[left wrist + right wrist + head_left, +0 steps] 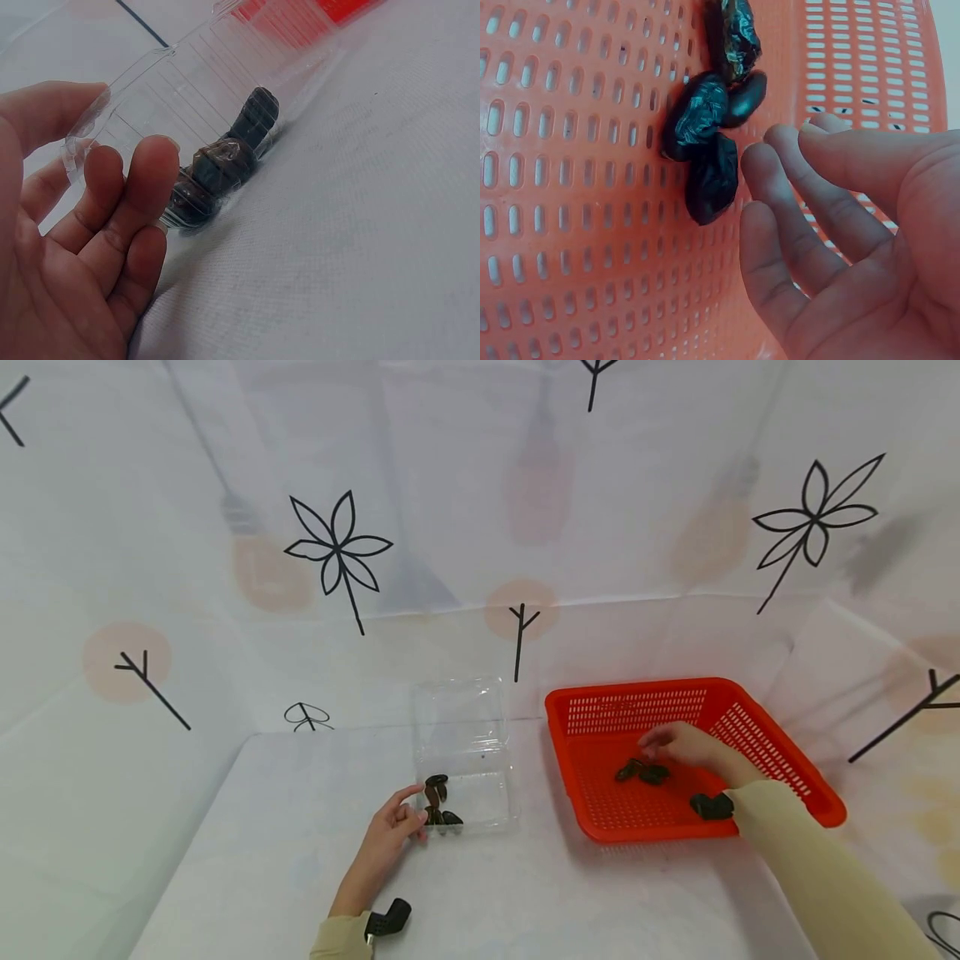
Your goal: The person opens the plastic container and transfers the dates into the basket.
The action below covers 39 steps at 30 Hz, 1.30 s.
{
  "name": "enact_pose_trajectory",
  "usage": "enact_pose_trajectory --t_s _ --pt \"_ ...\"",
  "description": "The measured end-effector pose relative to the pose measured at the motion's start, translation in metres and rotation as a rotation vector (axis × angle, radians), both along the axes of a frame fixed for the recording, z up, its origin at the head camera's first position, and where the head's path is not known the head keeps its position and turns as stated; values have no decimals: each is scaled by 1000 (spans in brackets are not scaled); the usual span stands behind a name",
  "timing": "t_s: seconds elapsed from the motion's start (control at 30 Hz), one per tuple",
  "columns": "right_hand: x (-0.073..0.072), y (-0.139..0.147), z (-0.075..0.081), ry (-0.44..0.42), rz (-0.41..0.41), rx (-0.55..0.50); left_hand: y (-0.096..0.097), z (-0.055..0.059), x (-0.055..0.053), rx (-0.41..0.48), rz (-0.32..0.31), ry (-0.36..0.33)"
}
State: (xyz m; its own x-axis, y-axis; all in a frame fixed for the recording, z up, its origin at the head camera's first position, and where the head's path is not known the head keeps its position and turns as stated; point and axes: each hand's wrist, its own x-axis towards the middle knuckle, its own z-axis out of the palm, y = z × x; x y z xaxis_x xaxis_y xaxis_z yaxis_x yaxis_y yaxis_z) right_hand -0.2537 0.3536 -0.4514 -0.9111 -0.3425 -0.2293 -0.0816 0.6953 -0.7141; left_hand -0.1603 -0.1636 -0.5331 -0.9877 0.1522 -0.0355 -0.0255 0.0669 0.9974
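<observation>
My left hand [388,837] grips the left edge of a clear plastic clamshell box [483,793], thumb and fingers on either side of its rim. Several dark, glossy oval pieces [432,797], wrinkled like dried dates, lie along the box's left side. In the left wrist view more of these dark pieces [225,165] show through the ribbed wall. Over the red basket [592,714], my right hand [686,747] hovers with loosely bent fingers and nothing between them. Just beyond its fingertips, several dark wrinkled pieces [709,120] lie bunched on the slotted basket floor.
The box's lid [459,714] stands raised behind it, near the back wall. A white cloth [262,860] covers the table, and a printed curtain [450,552] rises behind. Black wrist cameras sit on both cuffs.
</observation>
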Motion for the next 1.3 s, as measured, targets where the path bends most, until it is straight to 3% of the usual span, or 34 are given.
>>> enact_pose_trajectory --t_s 0.27,0.47,1.3 --pt "0 -1 4 -36 -10 -72 0 0 0 -2 4 -12" --pt "1 -3 8 -31 -14 -65 1 1 0 -3 8 -13" --pt "6 -61 49 141 132 -39 1 0 1 -21 -9 37"
